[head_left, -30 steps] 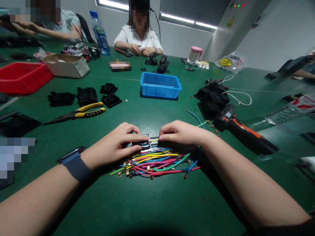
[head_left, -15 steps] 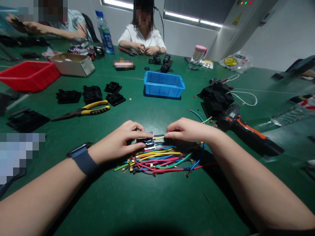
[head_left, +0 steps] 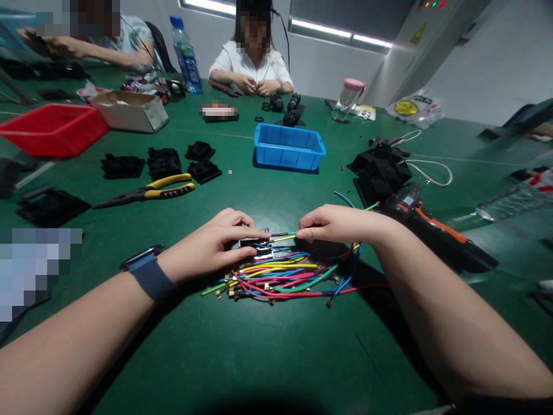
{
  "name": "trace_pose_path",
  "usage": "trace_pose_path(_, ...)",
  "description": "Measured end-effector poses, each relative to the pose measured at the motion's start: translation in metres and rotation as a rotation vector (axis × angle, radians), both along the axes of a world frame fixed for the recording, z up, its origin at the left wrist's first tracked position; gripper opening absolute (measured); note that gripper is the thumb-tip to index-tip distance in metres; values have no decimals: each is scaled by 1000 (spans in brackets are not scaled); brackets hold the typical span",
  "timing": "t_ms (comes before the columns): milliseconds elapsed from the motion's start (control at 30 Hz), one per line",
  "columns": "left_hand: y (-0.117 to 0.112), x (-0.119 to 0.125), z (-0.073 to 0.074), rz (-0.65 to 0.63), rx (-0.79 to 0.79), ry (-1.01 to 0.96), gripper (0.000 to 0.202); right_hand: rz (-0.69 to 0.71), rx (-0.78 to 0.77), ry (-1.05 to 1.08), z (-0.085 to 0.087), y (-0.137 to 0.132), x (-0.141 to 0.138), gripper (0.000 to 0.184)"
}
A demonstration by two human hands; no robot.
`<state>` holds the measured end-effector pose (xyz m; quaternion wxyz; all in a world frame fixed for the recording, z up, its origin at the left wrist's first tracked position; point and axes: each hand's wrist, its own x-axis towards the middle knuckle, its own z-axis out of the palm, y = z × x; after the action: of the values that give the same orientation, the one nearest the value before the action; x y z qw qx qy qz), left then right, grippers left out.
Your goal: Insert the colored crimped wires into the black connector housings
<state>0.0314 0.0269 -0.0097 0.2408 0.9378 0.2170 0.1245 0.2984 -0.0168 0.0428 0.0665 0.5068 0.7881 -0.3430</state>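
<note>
Thumb and fingers of my left hand (head_left: pixel 227 239) close on a small black-and-silver part (head_left: pixel 264 250) lying on the table. My right hand (head_left: pixel 330 225) pinches a yellow wire (head_left: pixel 285 237), which runs toward that part; a green wire end shows just beside it. My right fingertips partly hide where the wires go. In front of both hands lies a loose bundle of wires (head_left: pixel 280 279) in red, yellow, blue and green, with brass-coloured terminals at several ends. A blue wire (head_left: pixel 344 199) curves up behind my right wrist.
Beyond my hands stands a blue bin (head_left: pixel 289 148). Yellow-handled pliers (head_left: pixel 149 191) and several black housings (head_left: pixel 163 163) lie left, near a red bin (head_left: pixel 56 131). On the right are a cordless screwdriver (head_left: pixel 436 227) and black parts (head_left: pixel 380 167). Co-workers sit across the table.
My right hand has shifted slightly right, away from my left hand, and more of the yellow and green wires shows between them. The left hand keeps its grip.
</note>
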Motion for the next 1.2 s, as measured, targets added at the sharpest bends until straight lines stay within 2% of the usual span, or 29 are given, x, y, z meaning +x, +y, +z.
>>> trace_pose_path(133,0,0,0,5,-5,-5,34,-24,-79,-90,7,0,9,38)
trace_pose_path(267,-1,0,1,10,-14,-16,34,2,-3,-62,11,1,15,33)
trace_pose_path(400,-1,1,1,17,-23,-11,35,1,28,-87,8,0,12,32)
trace_pose_path(500,-1,1,1,16,-22,-14,34,-17,51,-220,3,-4,4,33)
trace_pose_path(633,-1,1,0,14,-18,-25,34,-12,190,-390,0,-10,-10,34)
trace_pose_path(767,-1,0,-2,9,-15,-44,34,6,149,-219,-1,-13,-29,36)
trace_pose_path(933,-2,0,0,6,-6,-47,34,-24,303,-14,-15,-15,-50,33)
trace_pose_path(1067,-4,1,0,14,-22,-46,34,-40,343,22,-26,-15,-53,29)
trace_pose_path(1200,-5,-1,-1,63,-76,-126,45,-50,330,29,-28,-15,-51,26)
